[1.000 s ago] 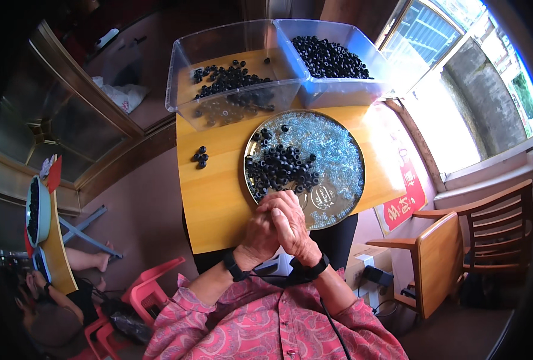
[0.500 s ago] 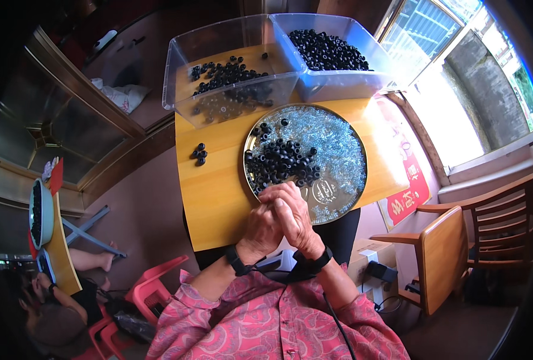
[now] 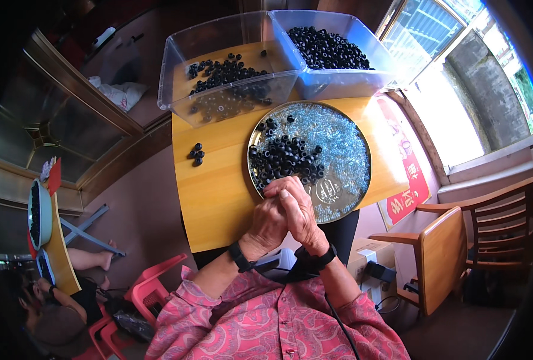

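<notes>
My left hand [image 3: 267, 223] and my right hand [image 3: 299, 211] are pressed together over the near rim of a round metal tray [image 3: 349, 180]. The fingers of both are curled and touching; whatever lies between them is hidden. On the tray lies a heap of small black rings [image 3: 284, 157] amid many small pale blue pieces [image 3: 338, 141]. Both wrists wear black bands. The tray rests on a small wooden table [image 3: 215, 186].
Two clear plastic bins stand at the table's far edge: the left bin [image 3: 218, 78] has a few black rings, the right bin [image 3: 332, 51] is heaped with them. A few loose rings [image 3: 197, 153] lie at left. A wooden chair [image 3: 458, 246] stands right; another person sits lower left [image 3: 68, 288].
My joined hands have stayed at the tray's near rim, with only small finger shifts. The view has tipped slightly.
</notes>
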`<action>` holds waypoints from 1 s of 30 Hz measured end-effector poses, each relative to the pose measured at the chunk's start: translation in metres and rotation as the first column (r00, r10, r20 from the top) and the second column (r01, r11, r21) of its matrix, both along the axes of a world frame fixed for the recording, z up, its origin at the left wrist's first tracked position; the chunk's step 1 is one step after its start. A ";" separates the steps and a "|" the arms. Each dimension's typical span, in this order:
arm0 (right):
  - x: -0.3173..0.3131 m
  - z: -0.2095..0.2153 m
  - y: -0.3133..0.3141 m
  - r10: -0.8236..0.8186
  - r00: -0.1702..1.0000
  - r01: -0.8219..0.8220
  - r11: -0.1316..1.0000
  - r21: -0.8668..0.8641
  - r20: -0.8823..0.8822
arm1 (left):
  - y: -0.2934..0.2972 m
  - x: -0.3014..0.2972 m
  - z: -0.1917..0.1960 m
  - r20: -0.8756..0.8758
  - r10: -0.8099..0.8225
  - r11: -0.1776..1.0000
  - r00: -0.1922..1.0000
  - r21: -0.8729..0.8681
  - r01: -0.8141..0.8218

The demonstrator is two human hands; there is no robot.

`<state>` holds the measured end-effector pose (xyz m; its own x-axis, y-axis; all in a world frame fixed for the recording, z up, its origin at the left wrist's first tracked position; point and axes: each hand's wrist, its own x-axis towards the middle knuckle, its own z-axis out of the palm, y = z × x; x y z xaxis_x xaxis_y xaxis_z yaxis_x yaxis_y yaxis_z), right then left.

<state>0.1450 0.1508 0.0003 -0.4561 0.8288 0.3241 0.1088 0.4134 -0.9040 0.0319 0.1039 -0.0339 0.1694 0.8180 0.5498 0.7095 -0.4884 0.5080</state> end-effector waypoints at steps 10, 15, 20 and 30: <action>0.001 -0.004 0.004 -0.006 1.000 0.006 1.000 -0.021 0.000 | 0.002 0.002 0.004 -0.033 0.016 1.000 0.999 -0.015 -0.016; -0.001 -0.006 0.004 -0.006 1.000 0.006 1.000 -0.022 -0.002 | 0.003 0.002 -0.015 -0.093 0.021 1.000 0.995 -0.003 -0.022; -0.001 -0.002 0.008 0.011 1.000 -0.011 1.000 -0.006 0.016 | 0.003 0.006 -0.019 -0.076 0.068 0.997 0.995 -0.039 -0.072; 0.003 0.000 -0.004 -0.191 0.973 0.186 0.981 -0.047 -0.133 | 0.006 0.001 0.009 -0.030 0.074 0.996 0.997 0.052 -0.073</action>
